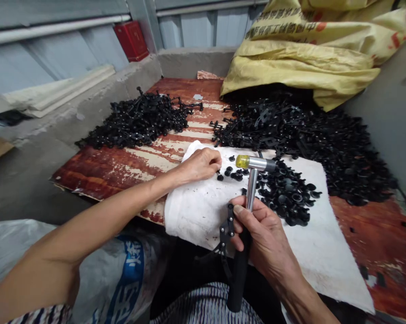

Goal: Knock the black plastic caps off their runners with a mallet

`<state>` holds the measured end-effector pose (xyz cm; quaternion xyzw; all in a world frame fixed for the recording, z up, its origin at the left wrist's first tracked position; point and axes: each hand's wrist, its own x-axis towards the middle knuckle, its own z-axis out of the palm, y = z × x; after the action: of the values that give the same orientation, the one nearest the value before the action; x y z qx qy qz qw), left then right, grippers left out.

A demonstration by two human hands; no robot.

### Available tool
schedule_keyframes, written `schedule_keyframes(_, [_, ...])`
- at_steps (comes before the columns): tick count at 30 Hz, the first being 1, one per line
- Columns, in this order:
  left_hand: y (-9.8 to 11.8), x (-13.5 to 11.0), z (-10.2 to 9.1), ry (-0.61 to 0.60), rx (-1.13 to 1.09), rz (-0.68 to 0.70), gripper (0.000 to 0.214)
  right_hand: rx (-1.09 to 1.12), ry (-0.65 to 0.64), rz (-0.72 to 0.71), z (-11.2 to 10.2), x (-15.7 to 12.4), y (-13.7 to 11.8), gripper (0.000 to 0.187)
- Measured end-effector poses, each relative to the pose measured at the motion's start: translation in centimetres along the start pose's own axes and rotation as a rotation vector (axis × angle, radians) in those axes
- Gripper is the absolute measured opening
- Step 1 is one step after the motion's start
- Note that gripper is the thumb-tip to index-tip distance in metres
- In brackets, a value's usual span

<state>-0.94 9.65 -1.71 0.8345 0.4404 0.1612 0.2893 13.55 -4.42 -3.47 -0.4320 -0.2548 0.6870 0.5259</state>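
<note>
My right hand (261,236) grips a soft-faced hammer (252,189) by its black handle, with the yellow tip and steel head raised above a white cloth (203,211). A black plastic strip (227,229) with small moulded parts hangs beside that hand, and it is unclear whether the hand holds it. My left hand (199,165) rests curled on the cloth's far edge, next to a few loose black rubber pieces (231,173). Its fingertips hide whatever may lie under them. A heap of round black rubber parts (285,193) lies right of the hammer head.
Two large heaps of black plastic parts (138,119) (307,144) lie on a worn red-painted board (122,173). A yellow woven sack (310,49) slumps behind, and a white-and-blue sack (122,274) sits at lower left. Low concrete walls (192,63) border the board.
</note>
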Motion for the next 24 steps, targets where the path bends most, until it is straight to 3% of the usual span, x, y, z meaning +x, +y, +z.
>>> schedule_keyframes(6, [-0.8,0.1,-0.5,0.032,0.050,-0.127,0.015,0.002,0.007,-0.025,0.1,0.1,-0.1,0.033])
schedule_keyframes(10, [0.8,-1.9,-1.1,0.083,0.081,-0.148,0.014,-0.009,0.014,-0.048,0.3,0.0,-0.2,0.033])
schedule_keyframes(11, [1.6,-2.8,-1.3,0.061,0.053,-0.149,0.016,-0.011,0.019,-0.053,0.3,0.0,-0.1,0.033])
schedule_keyframes(14, [3.8,-5.8,-1.4,-0.269,-0.072,-0.142,0.027,-0.019,0.042,-0.064,0.3,0.2,0.0,0.032])
schedule_keyframes(16, [4.9,-7.4,-1.2,-0.393,-0.140,-0.140,0.028,-0.028,0.053,-0.070,0.3,0.2,0.1,0.031])
schedule_keyframes(24, [5.4,-9.3,1.0,-0.458,-0.599,-0.303,0.019,-0.089,0.018,-0.060,0.3,0.0,0.0,0.028])
